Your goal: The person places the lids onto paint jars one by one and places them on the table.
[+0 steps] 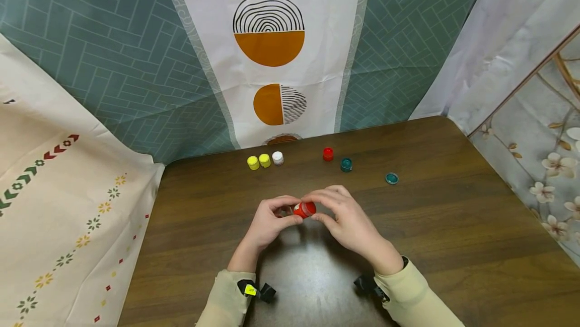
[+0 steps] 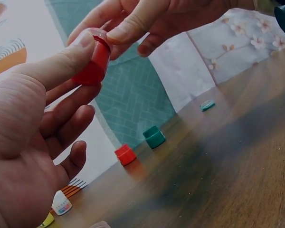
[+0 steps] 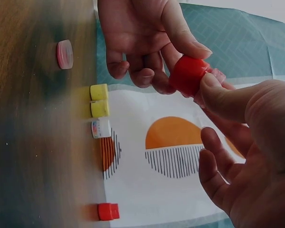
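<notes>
Both hands hold a small red paint jar (image 1: 305, 209) above the middle of the table. My left hand (image 1: 268, 221) grips the jar's red body between thumb and fingers. On its other end, my right hand (image 1: 346, 218) pinches the translucent lid (image 3: 217, 76), with the thumb against its edge in the right wrist view. The jar is tilted, its lid end toward the right hand. A loose pinkish clear lid (image 3: 64, 54) lies on the table. Farther back stand another red jar (image 1: 328, 154) and a dark green jar (image 1: 346, 165). A green lid (image 1: 391, 178) lies to their right.
Two yellow jars (image 1: 259, 161) and a white jar (image 1: 278, 157) stand side by side at the back of the wooden table (image 1: 453, 226). Patterned cloth (image 1: 281, 55) hangs along the back edge. More cloth (image 1: 90, 246) hangs at the left side.
</notes>
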{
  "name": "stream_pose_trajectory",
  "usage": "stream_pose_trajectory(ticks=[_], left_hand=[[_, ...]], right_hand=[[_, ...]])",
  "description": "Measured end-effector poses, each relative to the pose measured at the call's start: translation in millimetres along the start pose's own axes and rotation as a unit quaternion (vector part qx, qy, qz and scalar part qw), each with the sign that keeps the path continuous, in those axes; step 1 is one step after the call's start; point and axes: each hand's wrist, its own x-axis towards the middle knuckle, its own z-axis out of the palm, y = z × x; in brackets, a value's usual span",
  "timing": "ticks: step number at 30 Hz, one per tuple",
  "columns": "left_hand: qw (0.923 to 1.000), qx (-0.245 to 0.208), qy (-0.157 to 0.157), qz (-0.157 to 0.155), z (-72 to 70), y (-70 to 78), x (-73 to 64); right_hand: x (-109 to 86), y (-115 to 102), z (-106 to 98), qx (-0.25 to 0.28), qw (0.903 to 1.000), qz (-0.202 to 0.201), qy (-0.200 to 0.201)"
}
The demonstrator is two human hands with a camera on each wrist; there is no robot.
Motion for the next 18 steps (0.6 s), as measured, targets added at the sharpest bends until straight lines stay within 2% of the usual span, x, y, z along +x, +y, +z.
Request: stream_pose_trajectory(ticks=[12, 18], left_hand=[[0.9998, 0.018, -0.011, -0.007, -0.4, 0.8, -0.1], [0.9994, 0.02, -0.029, -0.003, 0.1, 1.2, 0.5]], right_hand=[[-0.5, -0.4, -0.7, -0.041, 0.999, 0.016, 0.002], [-0.4, -1.0, 1.7, -0.094, 0.9948, 0.04, -0.007]])
